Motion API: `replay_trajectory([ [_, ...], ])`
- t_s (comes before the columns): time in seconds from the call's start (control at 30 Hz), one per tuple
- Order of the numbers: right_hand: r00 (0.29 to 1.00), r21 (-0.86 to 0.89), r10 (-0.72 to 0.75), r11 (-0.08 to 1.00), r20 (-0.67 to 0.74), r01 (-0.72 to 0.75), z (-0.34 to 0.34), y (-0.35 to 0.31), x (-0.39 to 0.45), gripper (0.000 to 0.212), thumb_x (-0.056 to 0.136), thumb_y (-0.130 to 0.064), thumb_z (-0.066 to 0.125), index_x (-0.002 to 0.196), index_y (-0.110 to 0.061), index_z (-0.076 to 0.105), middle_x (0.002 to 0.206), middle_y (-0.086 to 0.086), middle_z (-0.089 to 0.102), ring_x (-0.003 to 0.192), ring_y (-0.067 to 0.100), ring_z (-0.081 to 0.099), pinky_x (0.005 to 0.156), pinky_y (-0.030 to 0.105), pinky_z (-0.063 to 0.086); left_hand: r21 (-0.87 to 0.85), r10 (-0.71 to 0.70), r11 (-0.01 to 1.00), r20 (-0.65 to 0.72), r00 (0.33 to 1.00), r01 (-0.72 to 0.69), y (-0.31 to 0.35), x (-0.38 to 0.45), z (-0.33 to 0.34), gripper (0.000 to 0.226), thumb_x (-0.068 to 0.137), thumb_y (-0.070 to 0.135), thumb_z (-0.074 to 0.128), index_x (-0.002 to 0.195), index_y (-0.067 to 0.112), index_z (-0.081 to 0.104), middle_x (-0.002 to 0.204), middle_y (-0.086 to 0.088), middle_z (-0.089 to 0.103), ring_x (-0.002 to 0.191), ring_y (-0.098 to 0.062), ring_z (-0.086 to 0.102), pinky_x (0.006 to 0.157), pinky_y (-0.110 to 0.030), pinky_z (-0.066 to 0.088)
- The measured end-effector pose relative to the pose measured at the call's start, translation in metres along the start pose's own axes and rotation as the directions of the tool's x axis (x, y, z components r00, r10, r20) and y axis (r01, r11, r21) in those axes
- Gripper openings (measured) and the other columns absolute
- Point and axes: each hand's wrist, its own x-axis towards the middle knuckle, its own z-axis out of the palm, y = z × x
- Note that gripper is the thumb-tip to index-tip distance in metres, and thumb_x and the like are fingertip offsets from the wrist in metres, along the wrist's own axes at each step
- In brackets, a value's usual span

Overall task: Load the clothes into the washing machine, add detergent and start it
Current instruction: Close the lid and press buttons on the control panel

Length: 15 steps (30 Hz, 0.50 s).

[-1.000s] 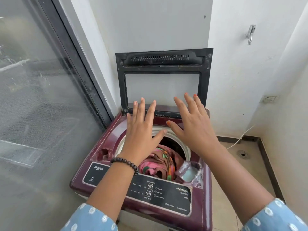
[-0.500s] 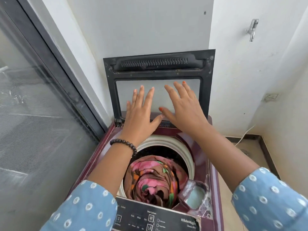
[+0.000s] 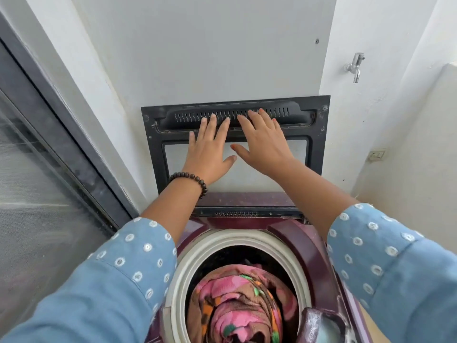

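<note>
Both hands reach to the raised lid (image 3: pixel 235 134) in the middle of the frame, which stands upright against the wall (image 3: pixel 210 50). The left hand (image 3: pixel 209 149) and the right hand (image 3: pixel 263 144) lie side by side with fingers straight and spread wide, holding nothing, fingertips at the ribbed black grip along the lid's top edge; probably that is where it can be caught and drawn down. Whether the palms press on the glass panel cannot be told. Lower centre, the clothes (image 3: pixel 241 305), a pink and brown bundle, sit inside the drum (image 3: pixel 237 237) of the maroon washing machine (image 3: pixel 319 246), so loading looks done. A tap (image 3: pixel 354 66) juts from the wall at upper right.
</note>
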Motion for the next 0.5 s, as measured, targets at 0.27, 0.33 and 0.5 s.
replay_trajectory([
  [0.27,0.998,-0.138,0.046,0.989,-0.032,-0.051,0.018,-0.003,0.048,0.072,0.096,-0.046,0.052,0.153,-0.012,0.024,0.161,0.014,0.018,0.151,0.034,0.009,0.12,0.055,0.01,0.049,0.064,0.997,-0.011,0.998,-0.064,-0.025,0.048,0.01,0.083,0.096,0.04,0.058,0.158,0.02,0.006,0.166,-0.012,-0.002,0.153,-0.03,-0.004,0.121,-0.056,0.007],
  [0.33,0.998,-0.165,0.048,0.985,-0.047,-0.055,0.02,-0.003,0.055,0.073,0.096,-0.046,0.051,0.153,-0.011,0.022,0.162,0.014,0.017,0.15,0.033,0.009,0.12,0.056,0.009,0.083,0.084,0.993,-0.029,0.996,-0.081,-0.028,0.055,0.013,0.084,0.095,0.04,0.06,0.158,0.02,0.007,0.166,-0.011,-0.002,0.153,-0.03,-0.004,0.12,-0.058,0.007],
  [0.5,0.996,-0.194,0.056,0.978,-0.072,-0.069,0.026,-0.004,0.061,0.076,0.094,-0.048,0.053,0.153,-0.012,0.022,0.159,0.012,0.024,0.15,0.031,0.013,0.119,0.059,0.005,0.081,0.094,0.993,-0.041,0.995,-0.09,-0.034,0.065,0.014,0.086,0.093,0.04,0.061,0.158,0.021,0.008,0.166,-0.011,-0.001,0.153,-0.03,-0.004,0.119,-0.061,0.006],
])
